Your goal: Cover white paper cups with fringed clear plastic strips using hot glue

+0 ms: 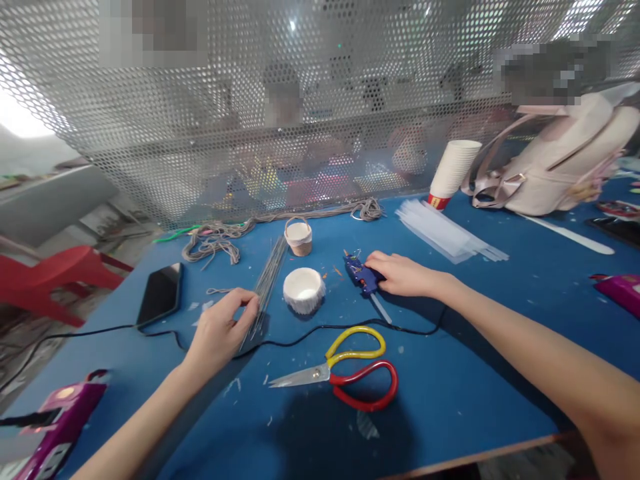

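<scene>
My left hand rests at the lower end of a bundle of thin wires, its thumb and fingertips pressed together; what lies between them is too small to make out. My right hand is wrapped round a blue glue gun that lies on its side with a clear glue stick sticking out. Between the hands sits a small white cup with a fringed outside. Behind it stands a little basket with a handle. Open scissors with yellow and red handles lie in front.
A black cord crosses the blue table. A phone and grey twine lie left. Glue sticks, stacked paper cups and a backpack are at the right. A perforated screen stands behind.
</scene>
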Motion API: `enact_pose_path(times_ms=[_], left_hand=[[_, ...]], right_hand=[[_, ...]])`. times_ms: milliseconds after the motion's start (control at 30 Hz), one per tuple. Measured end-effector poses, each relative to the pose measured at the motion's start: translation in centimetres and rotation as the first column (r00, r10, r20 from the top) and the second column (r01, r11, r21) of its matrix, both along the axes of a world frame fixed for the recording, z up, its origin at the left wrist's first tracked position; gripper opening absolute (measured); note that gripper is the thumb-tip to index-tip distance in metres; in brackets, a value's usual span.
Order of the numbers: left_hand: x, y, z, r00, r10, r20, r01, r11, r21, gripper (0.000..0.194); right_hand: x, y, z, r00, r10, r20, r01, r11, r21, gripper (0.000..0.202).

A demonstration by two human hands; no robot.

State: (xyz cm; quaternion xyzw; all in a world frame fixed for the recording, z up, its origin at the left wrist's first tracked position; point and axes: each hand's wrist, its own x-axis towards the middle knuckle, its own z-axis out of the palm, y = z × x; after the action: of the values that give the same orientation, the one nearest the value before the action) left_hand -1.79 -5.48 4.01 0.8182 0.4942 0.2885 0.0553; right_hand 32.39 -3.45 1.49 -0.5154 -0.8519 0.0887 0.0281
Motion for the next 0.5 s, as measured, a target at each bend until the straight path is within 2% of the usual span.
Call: enact_pose_path(times_ms=[267, 500], left_hand=[[-1.1, 0.2, -0.5, 0.994, -0.074, -0.086, 0.084, 0.989, 0.120, 0.015], [-1.7, -0.5, -0.2, 0.999, -0.043, -0.034, 0.046, 0.994, 0.101, 0.014]], right_hand=[[-0.1, 1.5, 0.7, 0.997, 0.054, 0.057, -0.052, 0.998, -0.042, 0.039], [-0.4, 1.3, 1.0, 0.994, 0.021, 0.108, -0.025, 0.999, 0.034, 0.045]])
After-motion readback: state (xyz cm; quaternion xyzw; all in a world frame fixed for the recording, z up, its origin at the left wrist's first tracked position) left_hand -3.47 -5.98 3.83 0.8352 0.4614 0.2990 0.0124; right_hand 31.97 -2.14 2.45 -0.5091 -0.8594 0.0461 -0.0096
